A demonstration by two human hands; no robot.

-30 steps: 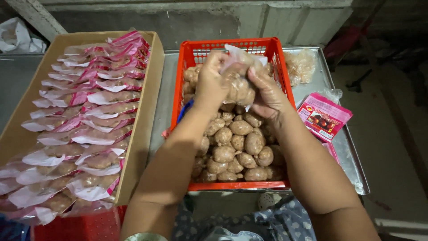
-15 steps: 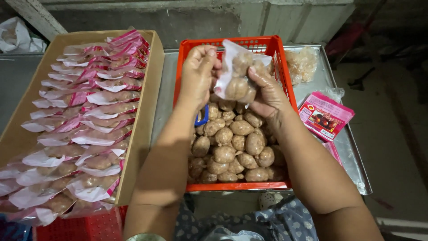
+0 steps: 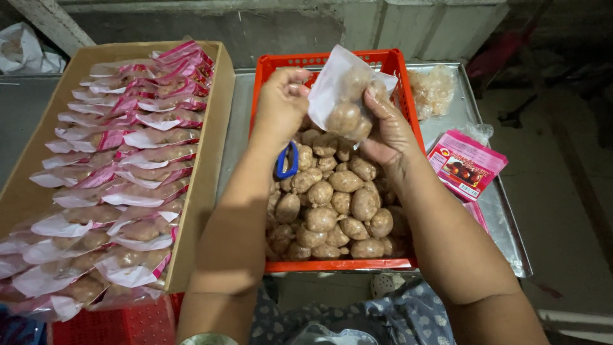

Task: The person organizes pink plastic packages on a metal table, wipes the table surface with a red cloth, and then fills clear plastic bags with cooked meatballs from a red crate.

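Clear plastic pouch [image 3: 345, 96], holding about four brown meatballs, is being held above the far end of the red plastic crate [image 3: 396, 70]. Right hand [image 3: 389, 128] is grasping its lower side; left hand [image 3: 281, 105] is pinching its upper corner. Loose meatballs [image 3: 338, 204], too many to count, are filling the crate. Filled pink-edged packets [image 3: 121, 166] are lying in overlapping rows in one cardboard box [image 3: 211, 166] at left. Empty pink printed pouches [image 3: 466, 163] are lying on the steel tray [image 3: 504, 223] at right.
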